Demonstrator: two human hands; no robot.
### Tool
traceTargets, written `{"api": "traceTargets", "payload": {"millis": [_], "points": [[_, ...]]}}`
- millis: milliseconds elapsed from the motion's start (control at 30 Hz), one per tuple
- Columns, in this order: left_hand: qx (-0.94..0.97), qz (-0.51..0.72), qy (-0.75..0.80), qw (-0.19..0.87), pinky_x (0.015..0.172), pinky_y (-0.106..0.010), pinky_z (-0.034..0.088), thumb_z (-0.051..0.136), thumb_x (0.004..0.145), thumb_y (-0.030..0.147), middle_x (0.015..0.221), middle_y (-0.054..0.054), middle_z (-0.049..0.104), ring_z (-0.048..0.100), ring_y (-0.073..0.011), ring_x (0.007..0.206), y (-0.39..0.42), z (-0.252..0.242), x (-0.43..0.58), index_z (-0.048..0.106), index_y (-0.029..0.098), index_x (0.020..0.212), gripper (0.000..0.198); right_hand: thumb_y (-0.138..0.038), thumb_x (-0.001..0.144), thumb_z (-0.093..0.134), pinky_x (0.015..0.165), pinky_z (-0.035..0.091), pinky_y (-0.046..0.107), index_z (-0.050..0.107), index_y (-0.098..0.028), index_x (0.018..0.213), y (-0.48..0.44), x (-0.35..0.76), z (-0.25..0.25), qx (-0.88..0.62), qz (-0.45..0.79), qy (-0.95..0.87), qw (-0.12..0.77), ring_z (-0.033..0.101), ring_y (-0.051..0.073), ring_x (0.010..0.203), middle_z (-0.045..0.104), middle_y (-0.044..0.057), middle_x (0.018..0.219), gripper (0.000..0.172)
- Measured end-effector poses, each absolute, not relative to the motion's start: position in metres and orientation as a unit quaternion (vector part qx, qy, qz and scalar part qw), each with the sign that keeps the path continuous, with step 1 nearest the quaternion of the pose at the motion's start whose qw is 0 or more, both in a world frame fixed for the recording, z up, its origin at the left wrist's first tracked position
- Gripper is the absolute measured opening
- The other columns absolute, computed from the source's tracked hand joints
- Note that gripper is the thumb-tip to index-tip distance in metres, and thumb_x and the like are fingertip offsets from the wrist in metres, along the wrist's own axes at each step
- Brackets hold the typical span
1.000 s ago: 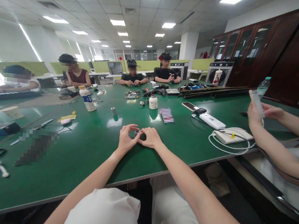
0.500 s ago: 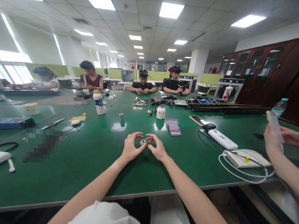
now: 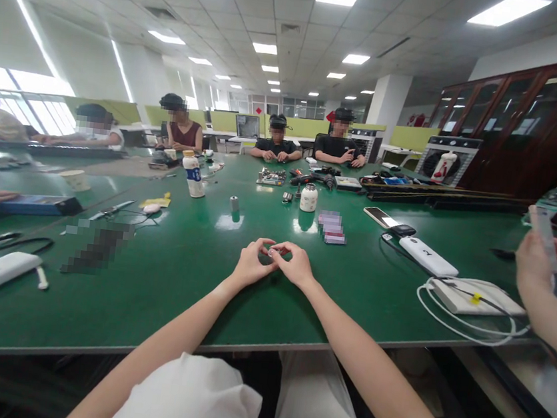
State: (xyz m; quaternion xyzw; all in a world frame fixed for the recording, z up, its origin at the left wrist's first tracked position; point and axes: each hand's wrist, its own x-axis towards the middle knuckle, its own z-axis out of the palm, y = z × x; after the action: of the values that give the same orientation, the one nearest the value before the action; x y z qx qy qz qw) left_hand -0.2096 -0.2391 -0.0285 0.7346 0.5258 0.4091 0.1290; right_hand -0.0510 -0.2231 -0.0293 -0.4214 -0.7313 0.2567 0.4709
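My left hand (image 3: 250, 265) and my right hand (image 3: 295, 265) meet over the green table (image 3: 190, 279), a little in from its near edge. Both pinch a small round silvery metal part (image 3: 272, 253) between thumb and fingertips, the fingers curled around it. Most of the part is hidden by the fingers. Both forearms reach out from the bottom of the view.
A white power strip with coiled cable (image 3: 474, 297) and a white remote-like bar (image 3: 427, 255) lie to the right; a neighbour's hands (image 3: 536, 262) hold a phone there. A white bottle (image 3: 308, 198), small can (image 3: 233, 203), drink bottle (image 3: 194, 175) and tools sit farther back. Several people sit at the far side.
The view has drifted left and slightly down. My fingers have closed tighter around the small metal part, hiding more of it; both hands stay at the same spot on the table.
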Motion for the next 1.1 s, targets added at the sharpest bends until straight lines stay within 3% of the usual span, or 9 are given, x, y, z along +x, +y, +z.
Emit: {"api": "traceTargets", "payload": {"millis": [233, 600, 733, 900, 1100], "points": [[0.741, 0.403, 0.523, 0.121, 0.088, -0.039, 0.05, 0.079, 0.069, 0.042, 0.089, -0.002, 0.071, 0.065, -0.0244, 0.092, -0.235, -0.034, -0.212, 0.066, 0.025, 0.109, 0.046, -0.028, 0.079, 0.074, 0.071, 0.05, 0.027, 0.074, -0.017, 0.077, -0.201, -0.041, -0.012, -0.394, 0.322, -0.767, 0.392, 0.068, 0.017, 0.074, 0.074, 0.003, 0.077, 0.01], [0.752, 0.409, 0.502, 0.122, 0.085, -0.036, 0.052, 0.079, 0.07, 0.037, 0.091, -0.002, 0.073, 0.066, -0.0212, 0.086, -0.238, -0.033, -0.211, 0.07, 0.026, 0.109, 0.041, -0.029, 0.086, 0.067, 0.085, 0.049, 0.031, 0.073, -0.02, 0.08, -0.22, -0.04, -0.021, -0.377, 0.221, -0.777, 0.454, 0.068, 0.017, 0.081, 0.075, 0.003, 0.084, 0.012], [0.749, 0.411, 0.504, 0.127, 0.085, -0.037, 0.053, 0.078, 0.07, 0.038, 0.091, -0.003, 0.073, 0.066, -0.0219, 0.087, -0.238, -0.033, -0.211, 0.07, 0.025, 0.108, 0.041, -0.031, 0.087, 0.066, 0.081, 0.05, 0.032, 0.074, -0.021, 0.084, -0.219, -0.04, -0.023, -0.379, 0.235, -0.769, 0.457, 0.068, 0.018, 0.08, 0.075, 0.003, 0.083, 0.014], [0.746, 0.426, 0.483, 0.17, 0.087, -0.037, 0.052, 0.072, 0.075, 0.034, 0.101, -0.003, 0.073, 0.066, -0.022, 0.094, -0.239, -0.03, -0.211, 0.066, 0.024, 0.113, 0.039, -0.032, 0.083, 0.066, 0.085, 0.053, 0.033, 0.073, -0.02, 0.093, -0.212, -0.042, -0.03, -0.359, 0.317, -0.742, 0.469, 0.068, 0.019, 0.087, 0.075, 0.005, 0.092, 0.017], [0.701, 0.47, 0.483, 0.232, 0.084, -0.035, 0.05, 0.062, 0.083, 0.038, 0.108, -0.006, 0.072, 0.066, -0.0214, 0.096, -0.242, -0.025, -0.209, 0.067, 0.023, 0.112, 0.033, -0.014, 0.075, 0.052, 0.088, 0.054, 0.034, 0.062, -0.018, 0.115, -0.198, -0.038, -0.036, -0.352, 0.507, -0.635, 0.465, 0.069, 0.017, 0.084, 0.073, 0.001, 0.084, 0.041]]}}
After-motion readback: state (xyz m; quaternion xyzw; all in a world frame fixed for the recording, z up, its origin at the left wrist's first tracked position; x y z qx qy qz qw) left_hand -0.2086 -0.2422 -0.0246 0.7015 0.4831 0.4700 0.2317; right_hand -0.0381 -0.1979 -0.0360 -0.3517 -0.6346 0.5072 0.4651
